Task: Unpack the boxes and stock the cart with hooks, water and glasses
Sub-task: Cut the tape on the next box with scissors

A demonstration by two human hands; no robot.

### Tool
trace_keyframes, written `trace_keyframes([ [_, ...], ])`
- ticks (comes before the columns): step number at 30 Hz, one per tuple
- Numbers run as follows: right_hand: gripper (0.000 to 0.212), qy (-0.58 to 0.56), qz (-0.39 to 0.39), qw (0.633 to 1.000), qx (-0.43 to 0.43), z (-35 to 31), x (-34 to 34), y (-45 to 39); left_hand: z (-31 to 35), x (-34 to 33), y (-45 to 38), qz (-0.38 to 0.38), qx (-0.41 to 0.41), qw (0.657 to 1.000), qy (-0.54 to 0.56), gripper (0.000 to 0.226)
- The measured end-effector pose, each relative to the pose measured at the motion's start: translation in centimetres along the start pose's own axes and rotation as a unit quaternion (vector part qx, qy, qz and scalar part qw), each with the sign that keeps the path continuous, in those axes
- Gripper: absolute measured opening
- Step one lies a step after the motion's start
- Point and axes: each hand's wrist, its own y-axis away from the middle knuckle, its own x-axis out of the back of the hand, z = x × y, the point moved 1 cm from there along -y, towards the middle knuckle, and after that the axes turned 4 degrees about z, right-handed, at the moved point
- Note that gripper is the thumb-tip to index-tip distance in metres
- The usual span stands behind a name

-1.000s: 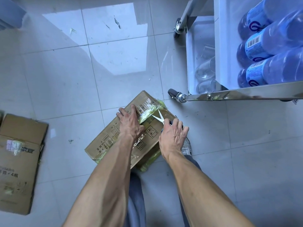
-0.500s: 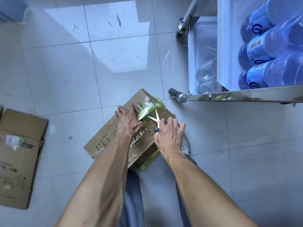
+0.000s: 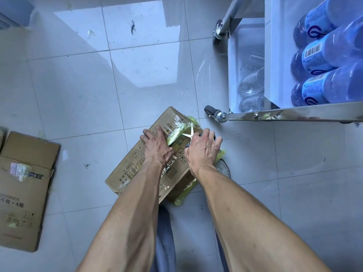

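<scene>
While my left hand [image 3: 157, 147] presses flat on the sealed box [image 3: 155, 165] at frame centre, my right hand [image 3: 203, 149] grips the scissors [image 3: 189, 134], blades spread. Green tape [image 3: 176, 132] lies just above-left of the tips; the box's long axis runs lower-left to upper-right.

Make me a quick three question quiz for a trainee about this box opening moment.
1. True or false: the left hand presses flat on the taped box.
2. Which tool does the right hand hold: A knife, B scissors, C pliers?
3. What already lies on the cart's upper tray?

Key: 1 true; 2 B; 3 blue water bottles.
</scene>
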Motion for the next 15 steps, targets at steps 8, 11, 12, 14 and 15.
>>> trace_keyframes([
  [8,0.024,-0.013,-0.029,0.999,0.037,-0.6,0.3,-1.0,-0.1,0.1,-0.2,0.014,0.013,1.000,0.011,0.084],
  [11,0.023,-0.022,-0.058,0.998,0.020,-1.1,0.2,-0.3,0.5,-0.2,0.4,0.014,0.022,0.999,0.024,0.083],
  [12,0.024,-0.023,-0.059,0.998,0.018,-1.2,0.1,-0.2,0.6,-0.3,0.6,0.015,0.022,0.999,0.029,0.083],
  [14,0.024,-0.028,-0.052,0.998,0.007,-1.0,-0.1,-0.1,0.7,-0.5,0.8,0.017,0.019,0.999,0.040,0.082],
  [15,0.022,-0.023,-0.041,0.999,0.007,-0.8,-0.3,0.0,0.6,-0.5,0.8,0.019,0.018,0.999,0.043,0.082],
])
